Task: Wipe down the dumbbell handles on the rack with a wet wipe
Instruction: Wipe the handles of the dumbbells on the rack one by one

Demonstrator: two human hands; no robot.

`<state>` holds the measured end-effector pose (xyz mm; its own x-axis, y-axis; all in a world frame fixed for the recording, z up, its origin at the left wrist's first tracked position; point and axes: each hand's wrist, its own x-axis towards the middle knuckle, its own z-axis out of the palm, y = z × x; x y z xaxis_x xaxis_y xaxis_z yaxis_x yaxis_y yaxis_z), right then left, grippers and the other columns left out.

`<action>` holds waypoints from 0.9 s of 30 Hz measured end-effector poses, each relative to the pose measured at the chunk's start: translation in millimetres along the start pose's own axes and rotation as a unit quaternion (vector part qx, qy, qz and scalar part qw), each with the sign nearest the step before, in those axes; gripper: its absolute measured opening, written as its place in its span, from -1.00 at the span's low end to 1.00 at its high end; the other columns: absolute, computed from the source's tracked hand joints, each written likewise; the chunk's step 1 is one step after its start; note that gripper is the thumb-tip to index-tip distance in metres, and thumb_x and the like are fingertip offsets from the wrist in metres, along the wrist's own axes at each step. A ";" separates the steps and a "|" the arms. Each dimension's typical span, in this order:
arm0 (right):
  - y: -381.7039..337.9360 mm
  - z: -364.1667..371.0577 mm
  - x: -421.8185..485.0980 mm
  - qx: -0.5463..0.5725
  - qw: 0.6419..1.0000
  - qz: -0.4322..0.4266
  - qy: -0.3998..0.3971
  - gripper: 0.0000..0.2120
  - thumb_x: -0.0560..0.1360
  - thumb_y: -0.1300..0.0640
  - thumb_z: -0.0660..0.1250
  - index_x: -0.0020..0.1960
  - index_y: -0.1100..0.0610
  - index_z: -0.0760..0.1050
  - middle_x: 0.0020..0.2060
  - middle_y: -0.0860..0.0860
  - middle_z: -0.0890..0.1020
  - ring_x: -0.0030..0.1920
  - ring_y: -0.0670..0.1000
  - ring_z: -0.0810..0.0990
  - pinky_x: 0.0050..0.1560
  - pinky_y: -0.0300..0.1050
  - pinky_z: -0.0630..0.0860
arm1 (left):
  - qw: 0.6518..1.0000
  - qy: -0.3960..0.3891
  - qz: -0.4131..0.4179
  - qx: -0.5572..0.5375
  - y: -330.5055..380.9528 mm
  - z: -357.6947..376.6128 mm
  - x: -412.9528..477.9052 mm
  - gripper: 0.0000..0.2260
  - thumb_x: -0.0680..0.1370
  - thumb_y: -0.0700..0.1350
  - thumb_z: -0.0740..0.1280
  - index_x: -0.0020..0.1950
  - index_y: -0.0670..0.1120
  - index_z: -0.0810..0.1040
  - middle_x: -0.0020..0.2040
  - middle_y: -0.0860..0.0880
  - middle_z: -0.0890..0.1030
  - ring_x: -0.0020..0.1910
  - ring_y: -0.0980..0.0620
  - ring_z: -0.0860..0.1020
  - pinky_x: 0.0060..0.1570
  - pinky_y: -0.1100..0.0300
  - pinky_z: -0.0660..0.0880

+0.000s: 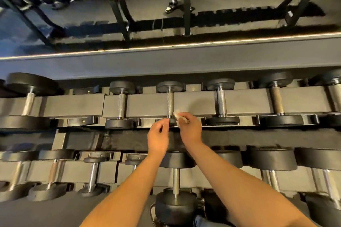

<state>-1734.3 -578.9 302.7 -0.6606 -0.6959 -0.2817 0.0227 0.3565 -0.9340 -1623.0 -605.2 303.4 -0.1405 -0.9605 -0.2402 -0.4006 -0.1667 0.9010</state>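
Setting: gym dumbbell rack (147,105), two tiers.
Right hand (190,129): pinches wet wipe (177,113) at handle's (170,104) 4 o'clock.
Left hand (158,135): curled at 7 o'clock; grip unclear.

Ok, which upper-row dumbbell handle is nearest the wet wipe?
The knurled handle directly ahead of the right hand, which holds the wet wipe beside its near end; the others lie aside.

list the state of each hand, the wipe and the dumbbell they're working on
dumbbell: lying on the upper shelf of the rack
wipe: crumpled, at the dumbbell's near end
right hand: pinching the wipe
left hand: fingers curled by the dumbbell's near weight, grip unclear
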 end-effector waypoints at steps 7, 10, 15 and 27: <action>-2.9 32.2 59.0 -0.027 0.999 -0.022 0.008 -0.76 0.58 0.37 0.25 0.08 0.16 0.64 0.03 0.01 0.50 0.01 -0.06 0.50 -0.11 -0.59 0.38 | 0.995 -0.027 -0.007 0.098 1.5 22.4 55.8 -0.70 0.72 -0.08 0.13 0.40 -0.04 0.53 0.30 -0.01 0.60 0.28 0.02 0.54 0.28 0.14 0.44; -3.0 43.0 85.1 0.009 1.000 0.003 0.022 -0.84 0.55 0.34 0.31 0.09 0.29 0.60 -0.04 0.00 0.53 -0.01 -0.02 0.56 -0.14 -0.46 0.49 | 0.992 -0.036 -0.022 0.123 0.6 33.3 76.5 -0.67 0.73 -0.07 0.09 0.45 0.00 0.48 0.32 0.01 0.58 0.27 0.03 0.52 0.20 0.18 0.40; -7.9 55.8 118.3 0.023 0.999 -0.033 0.004 -0.93 0.51 0.29 0.40 -0.01 0.24 0.63 -0.13 -0.01 0.64 -0.05 -0.02 0.64 -0.05 -0.22 0.56 | 0.990 0.006 -0.005 0.141 -12.7 46.9 106.5 -0.71 0.72 -0.02 0.08 0.34 0.08 0.52 0.26 -0.01 0.56 0.13 0.04 0.53 0.07 0.14 0.41; 0.4 56.0 117.9 0.036 0.996 -0.069 -0.043 -0.76 0.58 0.32 0.33 0.22 0.19 0.64 0.16 -0.03 0.57 0.17 -0.14 0.52 0.08 -0.61 0.35 | 0.977 0.024 -0.005 0.212 -13.0 47.5 100.3 -0.64 0.72 0.17 -0.03 0.46 0.28 0.37 0.31 0.04 0.49 0.19 0.00 0.54 0.18 -0.03 0.51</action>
<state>-1770.1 -695.8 256.8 -0.5948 -0.7871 -0.1634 -0.0085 0.2095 -0.9778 -1674.9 -688.8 250.5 -0.0961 -0.9701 -0.2230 -0.7421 -0.0794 0.6655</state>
